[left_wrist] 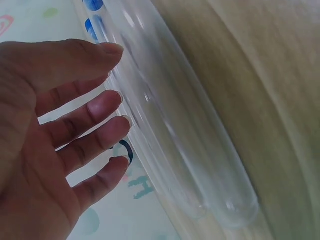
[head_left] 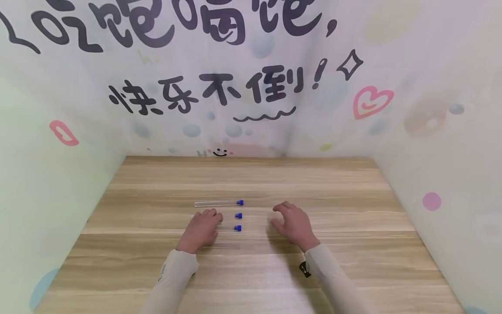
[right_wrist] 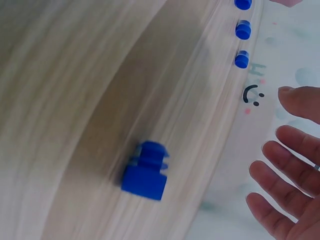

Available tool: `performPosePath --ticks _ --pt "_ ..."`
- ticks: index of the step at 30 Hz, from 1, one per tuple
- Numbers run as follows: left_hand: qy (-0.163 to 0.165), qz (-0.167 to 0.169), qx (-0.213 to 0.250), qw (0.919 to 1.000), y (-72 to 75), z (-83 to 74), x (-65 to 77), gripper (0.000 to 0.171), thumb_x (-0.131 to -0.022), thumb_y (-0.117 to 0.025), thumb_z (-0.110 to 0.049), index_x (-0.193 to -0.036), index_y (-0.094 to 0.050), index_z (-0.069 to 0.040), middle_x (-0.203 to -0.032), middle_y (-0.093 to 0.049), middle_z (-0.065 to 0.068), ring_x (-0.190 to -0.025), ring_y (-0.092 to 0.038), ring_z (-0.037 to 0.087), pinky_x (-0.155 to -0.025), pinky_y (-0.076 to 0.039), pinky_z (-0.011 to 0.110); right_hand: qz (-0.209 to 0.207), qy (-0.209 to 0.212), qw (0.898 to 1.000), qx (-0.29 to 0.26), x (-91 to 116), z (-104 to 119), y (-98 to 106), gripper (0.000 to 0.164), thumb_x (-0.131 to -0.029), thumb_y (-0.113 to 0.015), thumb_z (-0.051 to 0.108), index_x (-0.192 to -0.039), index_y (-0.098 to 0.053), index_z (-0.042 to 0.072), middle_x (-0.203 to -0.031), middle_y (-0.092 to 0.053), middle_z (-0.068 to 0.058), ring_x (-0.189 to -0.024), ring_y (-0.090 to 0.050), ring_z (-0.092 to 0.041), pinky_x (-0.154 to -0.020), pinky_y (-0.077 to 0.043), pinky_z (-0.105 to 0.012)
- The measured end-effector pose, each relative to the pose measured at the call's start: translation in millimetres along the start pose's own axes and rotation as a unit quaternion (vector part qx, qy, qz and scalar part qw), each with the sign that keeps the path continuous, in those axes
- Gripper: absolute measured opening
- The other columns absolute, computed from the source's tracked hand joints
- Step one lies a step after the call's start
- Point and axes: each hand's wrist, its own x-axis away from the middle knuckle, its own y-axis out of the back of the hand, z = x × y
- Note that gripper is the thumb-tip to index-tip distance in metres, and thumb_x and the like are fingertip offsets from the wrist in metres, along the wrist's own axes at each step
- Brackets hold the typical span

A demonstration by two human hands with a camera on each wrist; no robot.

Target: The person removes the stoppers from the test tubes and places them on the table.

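Several clear test tubes lie side by side on the table. The farthest tube carries a blue stopper at its right end, and two more blue stoppers sit in line below it. The nearest tube shows no stopper at its right end. My left hand is over the left part of the tubes, hiding some of them. In the left wrist view its fingers are spread and loosely bent, holding nothing. My right hand hovers with relaxed fingers near a loose blue stopper, hidden in the head view.
The wood-grain table is bounded at the back by a printed wall with dark lettering, and pale walls stand at both sides. A small black item shows at the right sleeve.
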Motion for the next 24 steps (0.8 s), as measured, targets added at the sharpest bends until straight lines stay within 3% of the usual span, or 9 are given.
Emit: performPosePath --ticks 14,24 --pt "0.033 0.03 0.006 0.999 1.3 6.4 0.3 0.014 -0.079 -0.069 -0.006 -0.091 -0.064 -0.011 -0.088 -0.058 0.001 -0.087 -0.056 0.022 -0.081 -0.047 0.045 0.007 0.016 1.0 -0.007 -2 7 -12 0.025 -0.078 -0.076 0.021 -0.097 -0.069 0.007 -0.099 -0.069 -0.008 -0.086 -0.067 -0.026 -0.069 -0.055 -0.038" --pt "0.031 0.017 -0.002 0.9994 -5.2 9.2 -2.2 0.012 -0.08 -0.066 -0.004 -0.09 -0.063 -0.011 -0.086 -0.059 0.001 -0.084 -0.057 0.021 -0.077 -0.048 0.044 0.023 0.015 1.0 -0.011 -5 18 -17 0.025 -0.079 -0.076 0.022 -0.098 -0.069 0.007 -0.101 -0.069 -0.007 -0.089 -0.066 -0.025 -0.073 -0.055 -0.039"
